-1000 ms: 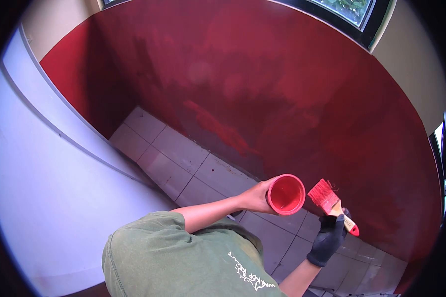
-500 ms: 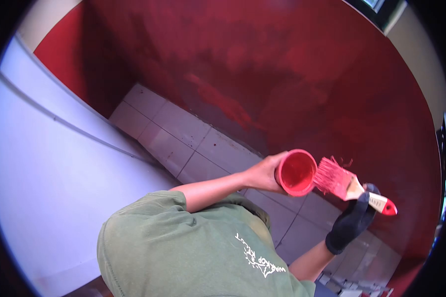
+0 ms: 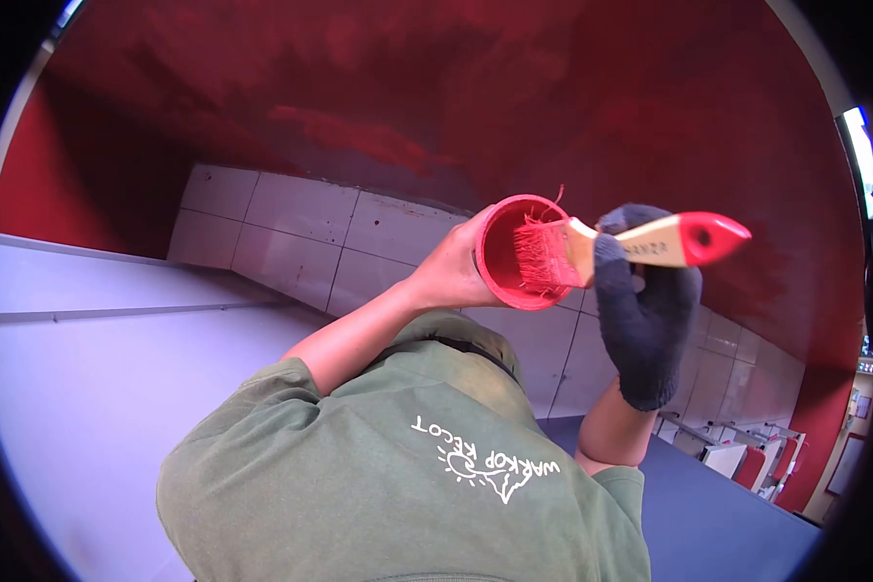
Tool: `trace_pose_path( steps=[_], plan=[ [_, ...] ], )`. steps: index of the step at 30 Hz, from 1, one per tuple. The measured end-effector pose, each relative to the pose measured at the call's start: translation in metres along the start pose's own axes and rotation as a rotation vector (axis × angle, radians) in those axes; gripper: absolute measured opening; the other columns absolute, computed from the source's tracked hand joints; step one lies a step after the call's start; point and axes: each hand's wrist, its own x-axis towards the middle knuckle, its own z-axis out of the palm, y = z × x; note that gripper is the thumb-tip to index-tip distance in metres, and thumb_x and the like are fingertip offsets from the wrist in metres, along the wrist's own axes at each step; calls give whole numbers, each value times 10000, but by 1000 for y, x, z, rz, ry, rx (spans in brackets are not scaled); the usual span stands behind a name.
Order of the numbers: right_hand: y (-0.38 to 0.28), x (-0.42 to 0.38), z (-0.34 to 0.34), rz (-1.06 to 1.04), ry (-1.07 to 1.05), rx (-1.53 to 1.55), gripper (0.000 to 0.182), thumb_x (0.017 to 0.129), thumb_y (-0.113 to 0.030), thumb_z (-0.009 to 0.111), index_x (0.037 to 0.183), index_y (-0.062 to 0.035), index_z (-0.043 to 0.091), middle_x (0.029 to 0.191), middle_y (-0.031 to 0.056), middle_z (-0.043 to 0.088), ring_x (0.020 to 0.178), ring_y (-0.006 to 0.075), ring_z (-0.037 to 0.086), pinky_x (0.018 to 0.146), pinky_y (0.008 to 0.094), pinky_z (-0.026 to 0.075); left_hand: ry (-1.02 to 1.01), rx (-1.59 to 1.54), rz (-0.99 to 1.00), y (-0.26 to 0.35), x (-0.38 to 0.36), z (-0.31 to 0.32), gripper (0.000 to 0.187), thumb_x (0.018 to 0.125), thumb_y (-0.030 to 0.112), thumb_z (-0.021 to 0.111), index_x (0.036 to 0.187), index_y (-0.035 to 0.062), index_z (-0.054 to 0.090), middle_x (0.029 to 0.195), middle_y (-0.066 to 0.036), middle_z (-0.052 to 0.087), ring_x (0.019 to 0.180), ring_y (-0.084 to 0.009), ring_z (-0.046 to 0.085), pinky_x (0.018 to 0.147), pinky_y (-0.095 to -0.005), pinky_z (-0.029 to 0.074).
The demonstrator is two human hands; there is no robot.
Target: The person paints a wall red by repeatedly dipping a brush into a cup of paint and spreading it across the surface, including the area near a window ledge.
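My bare left hand (image 3: pixel 450 267) is wrapped round a red cup (image 3: pixel 491 270), its open mouth facing the camera and red inside. A dark glove covers my right hand (image 3: pixel 643 315), whose fingers grip the pale wooden handle of a wide paintbrush (image 3: pixel 580 254) with a red end. The brush lies sideways across the cup's mouth, its red-coated bristles over or just inside the opening. Stray bristles stick up near the rim. How deep the bristles reach is unclear.
A red wall (image 3: pixel 553 97) with uneven, darker patches stretches across the top. Below it runs a band of white tiles (image 3: pixel 296 209) with small red spots. A pale smooth surface (image 3: pixel 116 388) fills the left, and a grey-blue surface (image 3: pixel 708 495) lies at lower right.
The brush has moved from beside the cup to over its mouth, and its handle has tilted up. Both hands now appear higher and further left, and the whole view has turned.
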Motion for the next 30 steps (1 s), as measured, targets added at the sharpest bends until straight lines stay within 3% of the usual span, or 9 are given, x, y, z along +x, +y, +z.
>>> trace_pose_path(
  steps=[1,6,8,12,15,17,30],
  plan=[
    [0,3,5,-62,2,-72,145,814,-76,672,912,8,606,790,80,630,670,124,621,595,249,501,-14,-5,-29,3,-1,-1,844,546,173,877,1269,45,460,1200,-87,564,1105,-195,552,947,-340,450],
    [11,8,11,-38,-81,-134,149,813,-115,671,910,-18,613,782,89,632,664,169,631,580,271,497,-33,45,-12,-1,0,-1,865,551,168,875,1292,53,444,1230,-86,548,1128,-195,536,967,-351,436],
    [16,8,10,-64,-158,-183,169,848,-103,632,963,11,584,862,72,617,730,110,591,620,239,476,-11,71,19,-6,0,0,841,545,181,878,1265,48,464,1203,-95,561,1106,-211,554,947,-350,448],
    [19,9,9,-14,-172,-257,170,846,-106,634,957,14,586,861,81,621,745,126,603,640,253,489,-7,100,21,-8,2,2,818,538,194,880,1237,41,484,1173,-108,574,1082,-230,571,927,-350,458],
    [23,9,8,1,-177,-273,170,845,-109,635,954,14,587,866,87,624,750,135,608,651,260,496,2,86,37,-11,3,5,819,533,198,882,1233,40,487,1163,-105,576,1078,-230,572,925,-350,459],
    [26,9,14,-45,-99,-249,161,828,-164,654,900,-28,607,767,95,621,646,201,608,588,319,478,6,94,34,-11,2,3,821,530,200,883,1231,41,487,1158,-105,576,1073,-230,573,920,-350,460],
    [28,5,17,15,-81,-237,162,832,-170,659,887,-25,613,747,86,619,626,174,596,583,296,471,20,116,68,-15,1,3,793,509,188,885,1191,39,508,1102,-109,597,1016,-233,595,877,-353,473]
  ],
)
